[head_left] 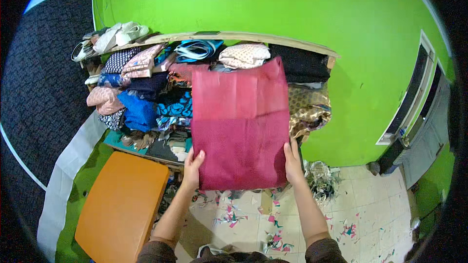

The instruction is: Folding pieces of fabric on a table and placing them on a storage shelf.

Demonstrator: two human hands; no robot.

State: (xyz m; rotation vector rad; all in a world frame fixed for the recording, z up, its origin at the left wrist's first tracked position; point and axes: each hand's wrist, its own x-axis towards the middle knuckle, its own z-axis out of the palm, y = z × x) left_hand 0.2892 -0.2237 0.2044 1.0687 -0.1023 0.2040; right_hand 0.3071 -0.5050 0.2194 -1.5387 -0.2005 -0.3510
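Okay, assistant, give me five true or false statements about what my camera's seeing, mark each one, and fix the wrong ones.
1. The left hand and right hand hold the pink-red cloth by opposite sides. True.
2. The cloth's upper part is darker than its lower part. False: the upper part is the lighter one.
3. The orange table is to the right of the cloth. False: the orange table is to its lower left.
4. Small scraps lie scattered on the tiled floor. True.
5. The wall above the shelf is blue. False: the wall above the shelf is bright green.
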